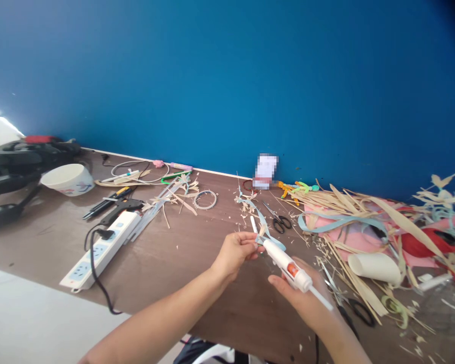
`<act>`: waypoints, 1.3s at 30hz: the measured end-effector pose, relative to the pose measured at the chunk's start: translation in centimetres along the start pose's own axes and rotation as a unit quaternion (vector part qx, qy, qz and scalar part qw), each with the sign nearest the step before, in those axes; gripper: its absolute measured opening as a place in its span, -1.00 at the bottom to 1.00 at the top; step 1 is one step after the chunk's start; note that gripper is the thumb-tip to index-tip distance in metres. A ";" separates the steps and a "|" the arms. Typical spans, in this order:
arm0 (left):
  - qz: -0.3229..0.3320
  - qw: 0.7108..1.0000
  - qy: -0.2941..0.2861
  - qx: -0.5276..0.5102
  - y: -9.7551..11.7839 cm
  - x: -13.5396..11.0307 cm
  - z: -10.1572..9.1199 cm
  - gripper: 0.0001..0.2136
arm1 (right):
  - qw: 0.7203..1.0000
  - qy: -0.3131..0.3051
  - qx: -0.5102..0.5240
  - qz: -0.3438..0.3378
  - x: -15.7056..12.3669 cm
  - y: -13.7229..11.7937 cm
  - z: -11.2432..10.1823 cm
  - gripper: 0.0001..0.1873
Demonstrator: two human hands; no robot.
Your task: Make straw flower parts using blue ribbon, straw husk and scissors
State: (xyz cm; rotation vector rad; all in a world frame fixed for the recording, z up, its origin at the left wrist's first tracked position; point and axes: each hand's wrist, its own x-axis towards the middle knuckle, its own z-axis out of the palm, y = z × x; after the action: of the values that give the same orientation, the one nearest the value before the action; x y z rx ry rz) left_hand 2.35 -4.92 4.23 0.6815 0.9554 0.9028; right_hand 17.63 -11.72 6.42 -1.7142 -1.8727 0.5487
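In the head view, my right hand (303, 288) grips a white hot glue gun (282, 260), and a clear glue stick (322, 298) juts from its rear. The gun's nozzle points up and left, close to my left hand (238, 253). My left fingers are pinched on a small piece of dried husk with light blue strip (262, 233); whether the nozzle touches it I cannot tell. A longer pale blue ribbon (263, 215) lies behind, beside a small pair of scissors (280, 221) with black handles.
Dried husk strips (356, 242) and larger scissors (349, 301) lie at right. A white power strip (100, 253), a black glue gun (121, 210), clear glue sticks (147, 215) and a white bowl (69, 179) are at left. The blue wall (212, 91) bounds the table behind.
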 end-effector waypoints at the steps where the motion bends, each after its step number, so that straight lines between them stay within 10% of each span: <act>1: 0.000 1.000 0.000 0.001 0.0 0.0 0.0 -0.77 | 1.000 -0.001 -0.003 0.001 0.0 0.1 0.1 -0.68; 39: -0.013 1.000 0.011 -0.005 0.3 -0.2 0.4 -0.79 | 0.985 -0.034 0.157 0.067 -0.1 0.6 0.0 -0.66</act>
State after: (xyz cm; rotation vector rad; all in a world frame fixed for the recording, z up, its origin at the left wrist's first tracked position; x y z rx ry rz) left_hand 2.56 -4.98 4.74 0.6506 0.9771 0.8939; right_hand 18.10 -11.77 6.06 -1.6337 -1.6190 0.9144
